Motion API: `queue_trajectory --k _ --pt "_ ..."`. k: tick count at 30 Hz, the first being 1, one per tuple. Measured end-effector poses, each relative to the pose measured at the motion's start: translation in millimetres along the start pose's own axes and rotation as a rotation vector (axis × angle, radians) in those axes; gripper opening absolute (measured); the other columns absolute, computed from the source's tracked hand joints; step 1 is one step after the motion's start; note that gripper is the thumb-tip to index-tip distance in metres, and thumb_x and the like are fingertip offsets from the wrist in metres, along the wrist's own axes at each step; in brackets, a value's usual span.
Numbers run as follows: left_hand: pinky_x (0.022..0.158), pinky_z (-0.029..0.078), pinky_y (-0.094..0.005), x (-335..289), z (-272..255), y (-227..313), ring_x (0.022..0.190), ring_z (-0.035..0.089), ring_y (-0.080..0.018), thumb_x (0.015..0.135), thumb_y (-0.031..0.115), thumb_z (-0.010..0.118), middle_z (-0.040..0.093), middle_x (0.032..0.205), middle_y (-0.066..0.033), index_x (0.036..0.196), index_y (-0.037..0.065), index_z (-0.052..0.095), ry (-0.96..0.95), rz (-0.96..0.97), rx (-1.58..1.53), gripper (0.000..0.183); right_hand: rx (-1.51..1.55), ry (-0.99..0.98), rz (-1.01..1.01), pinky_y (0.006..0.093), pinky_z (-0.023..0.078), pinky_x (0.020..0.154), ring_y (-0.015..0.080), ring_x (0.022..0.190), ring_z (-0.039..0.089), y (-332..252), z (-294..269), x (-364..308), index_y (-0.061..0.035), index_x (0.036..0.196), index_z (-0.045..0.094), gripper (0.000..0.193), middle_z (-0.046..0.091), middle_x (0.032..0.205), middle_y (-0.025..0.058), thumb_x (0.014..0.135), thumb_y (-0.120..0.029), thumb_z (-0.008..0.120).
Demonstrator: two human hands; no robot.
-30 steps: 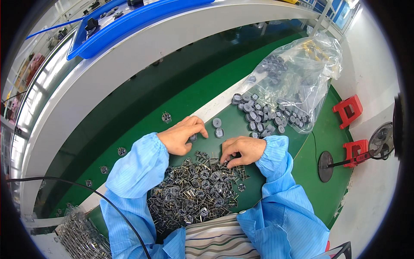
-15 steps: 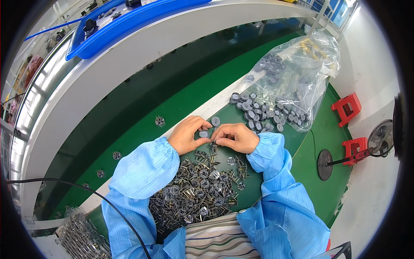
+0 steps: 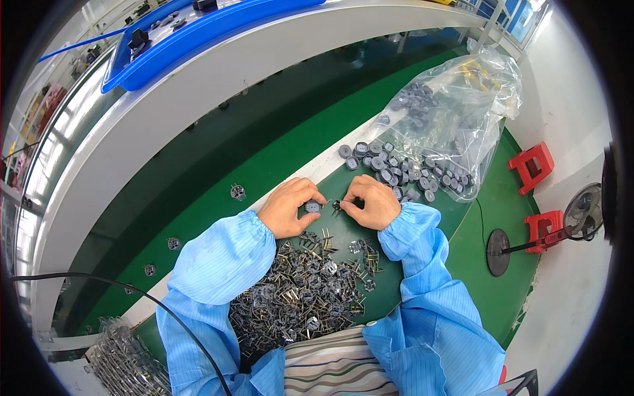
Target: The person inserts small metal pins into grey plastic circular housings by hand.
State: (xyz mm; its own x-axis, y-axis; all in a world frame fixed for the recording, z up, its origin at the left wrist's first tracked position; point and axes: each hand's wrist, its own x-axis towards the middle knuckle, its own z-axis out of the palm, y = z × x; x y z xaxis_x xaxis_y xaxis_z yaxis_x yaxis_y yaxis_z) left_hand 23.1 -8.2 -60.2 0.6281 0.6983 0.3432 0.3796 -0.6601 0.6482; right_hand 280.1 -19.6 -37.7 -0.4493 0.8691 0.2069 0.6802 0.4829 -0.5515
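My left hand (image 3: 290,207) is closed, thumb and forefinger pinching a round grey plastic cap (image 3: 312,207) by its sides. To its right, my right hand (image 3: 372,202) pinches a small dark part with metal pins (image 3: 337,206) between thumb and forefinger. A small gap separates the cap from the pinned part. Just below both hands spreads a heap of pinned metal parts (image 3: 290,297), lying at all angles near my body. Beyond my right hand, several loose grey caps (image 3: 376,162) lie in a cluster.
A clear plastic bag (image 3: 462,99) with more grey caps lies at the far right. On the green strip at left, several assembled pieces (image 3: 238,192) sit in a row. A blue tray (image 3: 145,69) stands on the far ledge. Red stools (image 3: 531,168) and a fan (image 3: 582,211) are at right.
My right hand has drawn right, away from the left, holding a pinned part. Two caps beside my fingers are gone from there; two now show at the cluster's left edge. The row pieces shifted down-left.
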Motion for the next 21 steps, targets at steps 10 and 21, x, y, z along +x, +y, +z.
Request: queue_trajectory --k 10,21 --pt "0.086 0.048 -0.04 1 2 2 0.096 0.059 -0.0264 0.08 0.015 0.083 0.06 0.1 -0.0067 0.114 0.011 0.069 -0.009 -0.009 -0.011 0.037 0.046 -0.002 -0.149 0.0399 0.054 0.077 0.0282 0.09 0.064 2 -9 1 -0.0056 0.09 0.07 0.017 0.06 0.1 0.0083 0.078 -0.008 0.081" --pt "0.081 0.054 -0.0366 -2 9 -6 0.091 0.063 -0.025 0.078 0.009 0.085 0.062 0.103 -0.0092 0.114 0.005 0.065 0.164 -0.142 -0.065 0.042 0.397 0.107 -0.127 0.0329 0.055 0.073 0.0227 0.086 0.071 -1 16 14 -0.0022 0.095 0.07 0.01 0.073 0.102 0.0101 0.086 -0.005 0.075"
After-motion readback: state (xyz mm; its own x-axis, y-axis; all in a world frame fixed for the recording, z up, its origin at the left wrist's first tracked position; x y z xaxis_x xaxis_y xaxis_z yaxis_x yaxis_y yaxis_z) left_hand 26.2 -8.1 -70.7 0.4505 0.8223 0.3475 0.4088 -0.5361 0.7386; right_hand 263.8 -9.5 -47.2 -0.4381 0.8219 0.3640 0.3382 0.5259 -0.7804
